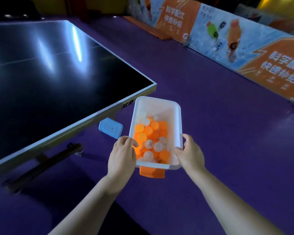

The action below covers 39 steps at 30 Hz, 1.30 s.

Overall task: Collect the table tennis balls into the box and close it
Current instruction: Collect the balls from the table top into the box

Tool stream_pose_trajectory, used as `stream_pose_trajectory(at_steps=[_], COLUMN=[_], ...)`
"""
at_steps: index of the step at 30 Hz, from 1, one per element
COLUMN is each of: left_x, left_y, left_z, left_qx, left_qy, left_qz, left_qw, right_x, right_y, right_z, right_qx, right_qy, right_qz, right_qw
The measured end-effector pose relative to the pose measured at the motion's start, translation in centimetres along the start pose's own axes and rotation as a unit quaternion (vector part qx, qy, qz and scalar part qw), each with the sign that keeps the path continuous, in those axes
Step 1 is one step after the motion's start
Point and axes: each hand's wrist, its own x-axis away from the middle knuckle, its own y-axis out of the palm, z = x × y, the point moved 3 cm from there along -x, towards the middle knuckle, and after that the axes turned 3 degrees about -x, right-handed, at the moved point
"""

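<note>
I hold a white plastic box (159,104) in the air over the purple floor, next to the table's corner. Several orange and white table tennis balls (151,138) fill its lower half. My left hand (123,153) grips the box's left rim and my right hand (190,153) grips its right rim. The box is uncovered. A light blue lid (111,128) lies on the floor just left of the box, under the table's edge. An orange piece (152,173) shows below the box's near end.
The dark table tennis table (49,73) fills the left, with its corner close to the box and its leg frame (46,163) on the floor. Orange and blue advertising barriers (236,44) line the right side. Purple floor (227,133) spreads between them.
</note>
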Motion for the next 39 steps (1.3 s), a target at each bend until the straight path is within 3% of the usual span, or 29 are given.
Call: stream_pose_trajectory(at_steps=[9, 19, 28, 32, 35, 39], left_x=[-3.9, -13.7, -14.9, -13.4, -13.3, -12.1], left_y=[4.1, 3.4, 0.4, 0.0, 0.8, 3.8], left_z=[-1.8, -6.7, -10.9, -11.3, -10.1, -7.7], left_qx=[-0.011, -0.049, -0.132, -0.133, -0.134, -0.134], left_qy=[-0.148, -0.213, -0.285, -0.404, -0.429, -0.528], left_qz=[0.065, 0.128, 0.177, 0.276, 0.321, 0.379], left_qw=[0.987, 0.967, 0.933, 0.862, 0.834, 0.748], right_x=[-10.8, -21.3, -23.5, -23.1, -23.4, -23.6], right_y=[4.5, 9.5, 15.4, 18.2, 19.9, 21.5], right_z=[-2.4, -12.9, -22.2, -25.6, -27.3, -28.2], right_qx=[0.049, 0.029, 0.028, 0.033, 0.033, 0.032], right_qy=[-0.077, -0.199, -0.326, -0.409, -0.467, -0.552], right_qz=[-0.148, -0.183, -0.269, -0.324, -0.372, -0.425], right_qw=[0.985, 0.962, 0.906, 0.853, 0.801, 0.717])
